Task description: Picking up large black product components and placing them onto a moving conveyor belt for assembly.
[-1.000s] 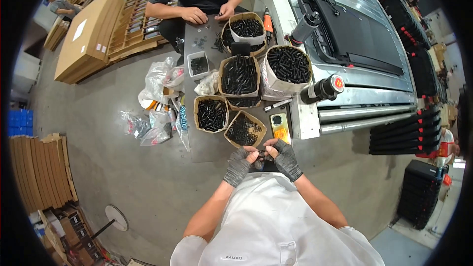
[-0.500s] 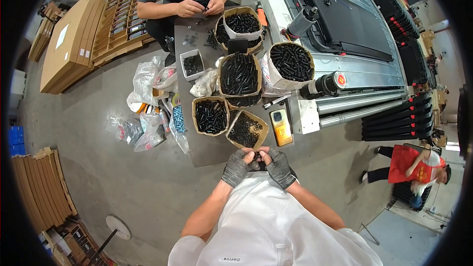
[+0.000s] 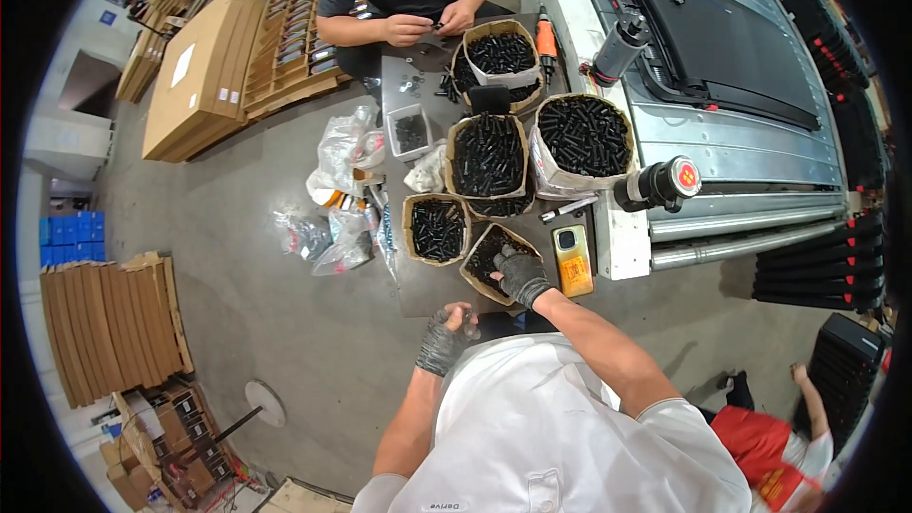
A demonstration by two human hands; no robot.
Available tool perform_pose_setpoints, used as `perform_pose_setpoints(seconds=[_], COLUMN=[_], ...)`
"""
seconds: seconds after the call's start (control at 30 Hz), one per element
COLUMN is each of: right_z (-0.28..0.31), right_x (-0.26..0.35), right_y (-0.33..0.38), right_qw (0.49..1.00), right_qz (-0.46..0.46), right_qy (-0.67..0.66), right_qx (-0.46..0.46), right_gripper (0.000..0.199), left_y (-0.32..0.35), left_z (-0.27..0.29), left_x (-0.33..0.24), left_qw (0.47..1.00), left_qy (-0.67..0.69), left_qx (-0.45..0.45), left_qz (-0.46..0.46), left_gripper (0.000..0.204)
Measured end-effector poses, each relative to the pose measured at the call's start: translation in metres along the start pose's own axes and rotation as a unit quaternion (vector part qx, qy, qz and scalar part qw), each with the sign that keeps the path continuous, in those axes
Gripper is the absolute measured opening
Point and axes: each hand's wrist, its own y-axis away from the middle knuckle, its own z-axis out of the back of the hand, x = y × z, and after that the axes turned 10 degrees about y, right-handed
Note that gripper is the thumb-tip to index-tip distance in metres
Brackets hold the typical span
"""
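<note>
My right hand [image 3: 522, 277], in a grey half-finger glove, reaches into the near cardboard box [image 3: 476, 287] of small black ring-shaped parts. Its fingertips dip among the parts, so their grip is hidden. Just left of that box, off the table's near edge, my gloved left hand [image 3: 446, 338] is held with its fingers curled closed; whatever they hold is too small to make out. Beside the near box stands another box of short black cylindrical pieces [image 3: 439, 231]. To its right lies a phone [image 3: 574, 261] in a yellow case.
More boxes of black cylindrical pieces [image 3: 583, 137] crowd the table, with a white tray [image 3: 408, 131] behind. Across it, a co-worker's hands [image 3: 432, 27] hold a small dark part. A metal roller conveyor [image 3: 750, 185] borders the right; plastic bags [image 3: 347, 147] lie left.
My hands have parted: the right has moved forward into the near box, the left back and to the left. The view has shifted, and the person in red at right has moved nearer.
</note>
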Motion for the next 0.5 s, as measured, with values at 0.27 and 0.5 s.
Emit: perform_pose_setpoints(seconds=[0.27, 0.5], right_z=[-0.040, 0.040], right_x=[-0.004, 0.008], right_y=[-0.020, 0.013], right_qw=[0.999, 0.911], right_qz=[-0.001, -0.048], right_qy=[-0.045, -0.408], right_qx=[0.012, 0.017], right_gripper=[0.019, 0.020], left_y=[0.016, -0.025], left_z=[0.008, -0.004], left_x=[0.008, -0.044], left_qw=[0.999, 0.991], left_qy=[-0.013, -0.109], left_qx=[-0.030, 0.071], left_qz=[-0.038, -0.017], left_gripper=[0.030, 0.030])
